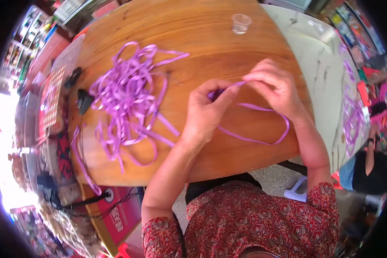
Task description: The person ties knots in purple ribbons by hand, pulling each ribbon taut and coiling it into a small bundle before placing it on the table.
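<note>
Left hand (208,103) and right hand (273,81) pinch ribbon (256,107), tangled heap (131,94) leftward, cup (241,23) beyond.

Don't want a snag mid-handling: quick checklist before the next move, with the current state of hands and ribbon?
1. Left hand has a grip: ok, thumb and fingers pinch the purple ribbon.
2. Right hand has a grip: ok, ribbon pinched at the fingertips.
3. Loose loop clear of the pile: cannot tell, the left hand and forearm hide part of the path.
4. Pile free of crossings: not ok, strands heap over each other.
5. Clear cup away from the ribbon: ok, it sits apart toward the table's far side.
</note>
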Tool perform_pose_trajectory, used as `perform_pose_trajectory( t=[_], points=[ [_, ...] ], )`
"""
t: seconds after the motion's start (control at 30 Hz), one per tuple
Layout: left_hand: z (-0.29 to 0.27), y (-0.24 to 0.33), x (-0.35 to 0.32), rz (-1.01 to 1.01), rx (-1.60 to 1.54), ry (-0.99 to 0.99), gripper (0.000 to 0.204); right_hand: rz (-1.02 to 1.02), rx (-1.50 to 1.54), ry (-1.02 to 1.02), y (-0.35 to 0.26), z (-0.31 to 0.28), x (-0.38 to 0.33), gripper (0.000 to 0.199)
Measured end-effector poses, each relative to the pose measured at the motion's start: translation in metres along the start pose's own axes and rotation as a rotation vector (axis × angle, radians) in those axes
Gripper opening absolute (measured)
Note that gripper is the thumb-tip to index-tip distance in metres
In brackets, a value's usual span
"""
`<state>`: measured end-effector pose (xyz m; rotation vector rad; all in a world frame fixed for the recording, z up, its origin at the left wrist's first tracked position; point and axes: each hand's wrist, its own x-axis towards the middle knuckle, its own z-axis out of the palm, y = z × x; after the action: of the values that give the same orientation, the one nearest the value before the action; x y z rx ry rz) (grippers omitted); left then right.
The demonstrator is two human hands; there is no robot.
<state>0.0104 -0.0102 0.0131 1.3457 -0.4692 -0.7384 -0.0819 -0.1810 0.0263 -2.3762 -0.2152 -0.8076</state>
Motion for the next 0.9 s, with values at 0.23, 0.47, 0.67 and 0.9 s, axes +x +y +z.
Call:
perform_pose_trajectory(
  t=[0.23, 0.47, 0.67, 0.9],
  points=[
    [-0.005, 0.002, 0.000, 0.338, -0.264, 0.035, 0.014, 0.000, -0.078, -0.028, 0.007, 0.012, -0.004, 0.010],
    [-0.077, 0.069, -0.061, 0.465, -0.138, 0.228, 0.019, 0.190, 0.040, -0.156, 0.021, 0.022, -0.008, 0.010],
    [-0.189, 0.142, -0.110, 0.791, 0.386, 0.914, 0.031, 0.167, 0.000, -0.131, 0.023, 0.022, -0.011, 0.008],
    [-0.295, 0.179, -0.114, 1.028, 0.395, 1.047, 0.031, 0.186, -0.057, -0.118, 0.020, 0.024, -0.012, 0.008]
  ],
)
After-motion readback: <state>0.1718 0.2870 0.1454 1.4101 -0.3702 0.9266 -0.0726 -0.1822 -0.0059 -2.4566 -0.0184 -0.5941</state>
